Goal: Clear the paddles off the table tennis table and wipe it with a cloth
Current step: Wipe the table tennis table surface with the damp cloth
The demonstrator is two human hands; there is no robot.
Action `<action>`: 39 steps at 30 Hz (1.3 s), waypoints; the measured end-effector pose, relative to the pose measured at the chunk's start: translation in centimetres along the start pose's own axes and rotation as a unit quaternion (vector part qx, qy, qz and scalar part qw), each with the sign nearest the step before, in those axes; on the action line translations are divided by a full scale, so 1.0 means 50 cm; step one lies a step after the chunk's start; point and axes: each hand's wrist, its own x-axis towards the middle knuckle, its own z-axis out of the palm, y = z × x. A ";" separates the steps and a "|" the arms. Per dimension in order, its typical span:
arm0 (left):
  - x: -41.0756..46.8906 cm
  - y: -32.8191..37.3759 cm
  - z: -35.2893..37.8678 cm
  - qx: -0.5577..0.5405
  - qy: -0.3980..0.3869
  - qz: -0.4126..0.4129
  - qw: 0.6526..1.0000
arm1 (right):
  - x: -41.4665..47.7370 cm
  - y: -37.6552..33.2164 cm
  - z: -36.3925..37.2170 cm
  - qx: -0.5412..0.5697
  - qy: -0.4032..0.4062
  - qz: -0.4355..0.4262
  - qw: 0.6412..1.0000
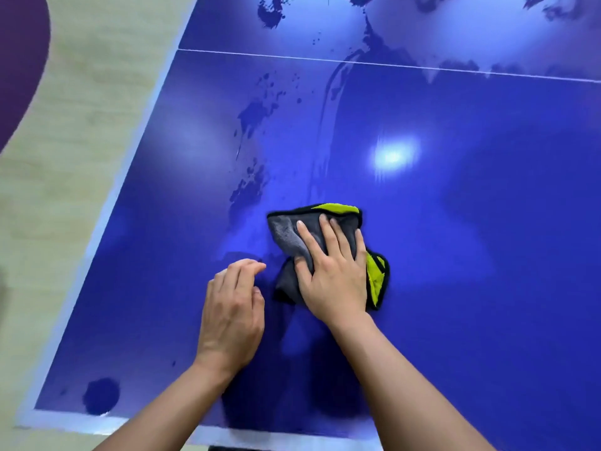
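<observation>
Blue table (455, 222), no paddles in view: my right hand (335, 271) presses flat, fingers spread, on the grey-and-yellow cloth (286, 232), my left hand (232, 307) rests loosely curled and empty just beside it, and wet smears (253, 125) lie ahead-left, nearer the right.

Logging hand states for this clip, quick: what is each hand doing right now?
Left hand: open, fingers loosely curled, holding nothing.
Right hand: open, fingers straight, pressing the cloth onto the table.

No readable text, label, number — table (455, 255), cloth (286, 236) unmarked.
</observation>
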 end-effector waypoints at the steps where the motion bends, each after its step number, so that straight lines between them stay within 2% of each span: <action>1: 0.032 0.000 0.004 -0.004 0.001 0.005 1.000 | 0.045 0.005 0.002 -0.003 -0.004 0.004 1.000; 7: 0.192 0.012 0.028 -0.016 -0.002 0.051 0.999 | 0.302 0.050 0.010 -0.017 -0.042 0.014 0.999; 13: 0.327 0.047 0.076 -0.002 -0.015 0.099 0.995 | 0.517 0.101 0.034 -0.009 -0.036 0.044 0.998; 17: 0.382 0.099 0.112 0.028 -0.026 0.119 0.992 | 0.644 0.137 0.039 0.001 -0.052 0.094 0.994; 21: 0.412 0.159 0.155 0.041 -0.014 0.132 0.990 | 0.745 0.179 0.037 0.002 -0.064 0.095 0.993; 27: 0.410 0.191 0.208 0.077 -0.015 0.112 0.991 | 0.793 0.271 0.021 0.004 -0.050 0.081 0.995; 31: 0.409 0.195 0.218 0.088 -0.008 0.102 0.991 | 0.778 0.461 -0.029 -0.016 -0.028 0.158 0.987; 35: 0.409 0.205 0.222 0.089 -0.005 0.091 0.992 | 0.732 0.689 -0.096 -0.064 -0.025 0.259 0.963; 37: 0.409 0.204 0.224 0.089 -0.004 0.090 0.992 | 0.704 0.752 -0.117 -0.076 -0.012 0.295 0.952; 39: 0.409 0.199 0.225 0.087 -0.001 0.091 0.992 | 0.686 0.773 -0.121 -0.092 0.017 0.290 0.952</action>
